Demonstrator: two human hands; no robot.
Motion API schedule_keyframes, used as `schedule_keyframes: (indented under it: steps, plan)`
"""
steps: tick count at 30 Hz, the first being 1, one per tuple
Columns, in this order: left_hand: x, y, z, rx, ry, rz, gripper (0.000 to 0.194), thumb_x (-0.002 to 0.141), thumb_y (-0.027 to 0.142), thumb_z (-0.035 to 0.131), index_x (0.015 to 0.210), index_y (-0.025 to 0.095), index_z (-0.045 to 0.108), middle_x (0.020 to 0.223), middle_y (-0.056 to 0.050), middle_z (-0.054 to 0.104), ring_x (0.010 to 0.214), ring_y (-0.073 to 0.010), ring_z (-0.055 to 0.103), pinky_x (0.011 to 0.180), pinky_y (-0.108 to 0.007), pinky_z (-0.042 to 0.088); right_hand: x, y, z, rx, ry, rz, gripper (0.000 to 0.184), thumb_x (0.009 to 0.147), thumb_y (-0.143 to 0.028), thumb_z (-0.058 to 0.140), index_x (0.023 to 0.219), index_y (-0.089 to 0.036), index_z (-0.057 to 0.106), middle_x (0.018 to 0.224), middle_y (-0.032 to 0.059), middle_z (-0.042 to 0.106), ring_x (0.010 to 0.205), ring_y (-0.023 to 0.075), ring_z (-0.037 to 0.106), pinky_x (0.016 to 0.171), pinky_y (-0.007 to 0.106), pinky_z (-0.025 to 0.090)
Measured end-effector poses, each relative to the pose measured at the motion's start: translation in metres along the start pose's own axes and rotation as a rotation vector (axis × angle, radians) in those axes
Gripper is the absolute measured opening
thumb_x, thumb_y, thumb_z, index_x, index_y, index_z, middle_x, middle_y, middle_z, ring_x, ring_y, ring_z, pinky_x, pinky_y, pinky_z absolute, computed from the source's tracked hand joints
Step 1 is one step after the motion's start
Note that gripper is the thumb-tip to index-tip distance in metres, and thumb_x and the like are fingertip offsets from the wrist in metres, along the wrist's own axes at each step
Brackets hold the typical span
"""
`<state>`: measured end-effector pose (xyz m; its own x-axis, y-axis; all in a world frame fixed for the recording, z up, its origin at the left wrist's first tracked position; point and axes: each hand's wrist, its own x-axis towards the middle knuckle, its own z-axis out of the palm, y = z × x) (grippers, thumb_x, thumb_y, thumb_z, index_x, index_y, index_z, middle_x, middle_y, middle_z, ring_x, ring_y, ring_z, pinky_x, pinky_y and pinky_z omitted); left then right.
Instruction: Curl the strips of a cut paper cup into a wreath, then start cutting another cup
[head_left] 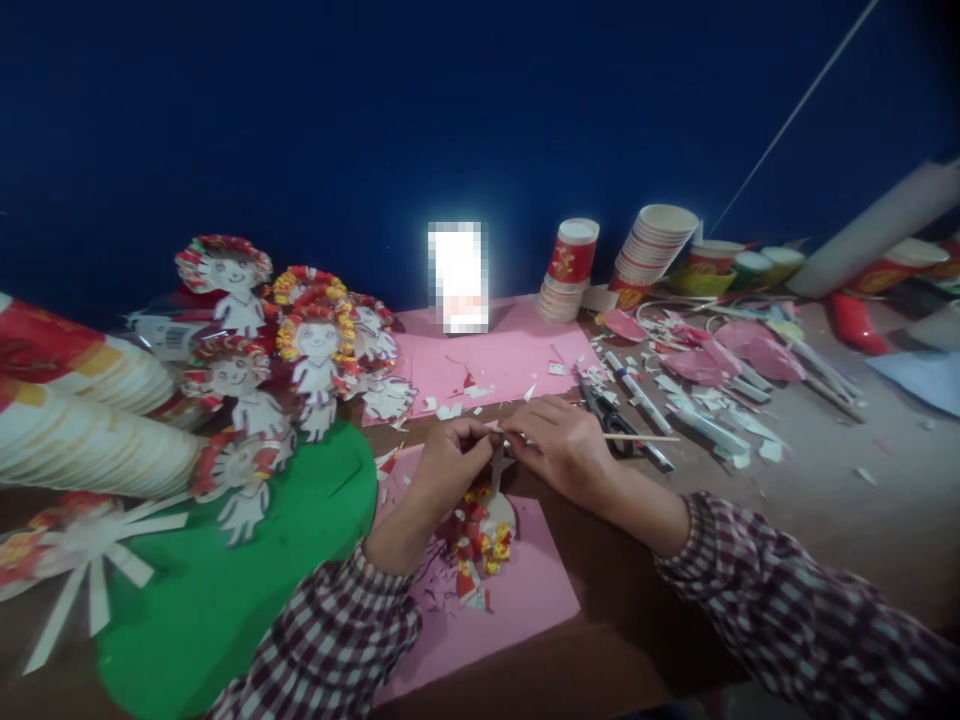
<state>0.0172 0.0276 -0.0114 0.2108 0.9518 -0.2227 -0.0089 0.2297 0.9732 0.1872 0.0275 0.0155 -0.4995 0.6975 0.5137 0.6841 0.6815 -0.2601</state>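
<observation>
My left hand (454, 460) and my right hand (562, 445) meet fingertip to fingertip, both pinched closed. Between them rises a pale paper strip (496, 470) from a cut paper cup (499, 520) with curled red and yellow strips around its base. A thin wooden stick (643, 437) sticks out to the right from under my right hand, in line with the fingertips; its other end is hidden by the fingers. Below the hands lies a pink sheet (540, 570) with paper scraps on it.
Paper dolls (315, 350) with curled hair stand at left by a green round board (300, 540) and stacked cups (82, 430). Behind are a bright blurred-out screen (457, 275) and more cup stacks (652, 250). Scissors (600, 405), a marker (637, 395) and scraps lie right.
</observation>
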Motion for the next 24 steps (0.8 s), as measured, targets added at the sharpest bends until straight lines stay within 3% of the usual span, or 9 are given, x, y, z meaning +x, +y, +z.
schedule_keyframes:
  steps: [9,14,24]
  plan:
    - [-0.0026,0.0068,0.0020,-0.098,-0.028,-0.042,0.021,0.069,0.033,0.068,0.075,0.013,0.065,0.064,-0.001,0.061,0.055,-0.0096,0.054,0.052,-0.021,0.042,0.0007,0.0011,-0.0018,-0.055,0.000,-0.067,0.021,0.092,-0.021,0.045,0.084,-0.016,0.065,0.078,0.0053,0.066,0.080,0.0163,0.058,0.075,0.029,0.046]
    - [-0.0008,0.0061,0.0019,-0.021,0.032,0.004,0.029,0.072,0.041,0.066,0.070,0.012,0.065,0.060,0.000,0.057,0.053,-0.0079,0.048,0.050,-0.019,0.038,-0.0004,0.0020,-0.0017,-0.093,0.040,-0.138,0.018,0.090,-0.018,0.048,0.083,-0.015,0.065,0.079,0.0055,0.066,0.081,0.0166,0.058,0.074,0.028,0.047]
    - [-0.0011,0.0071,0.0036,-0.001,0.045,0.031,0.026,0.070,0.039,0.068,0.073,0.013,0.068,0.064,-0.002,0.064,0.055,-0.0104,0.053,0.053,-0.022,0.042,-0.0044,0.0047,0.0013,0.066,-0.002,0.030,0.016,0.088,-0.020,0.050,0.090,-0.017,0.066,0.089,0.0042,0.068,0.086,0.0154,0.061,0.078,0.028,0.047]
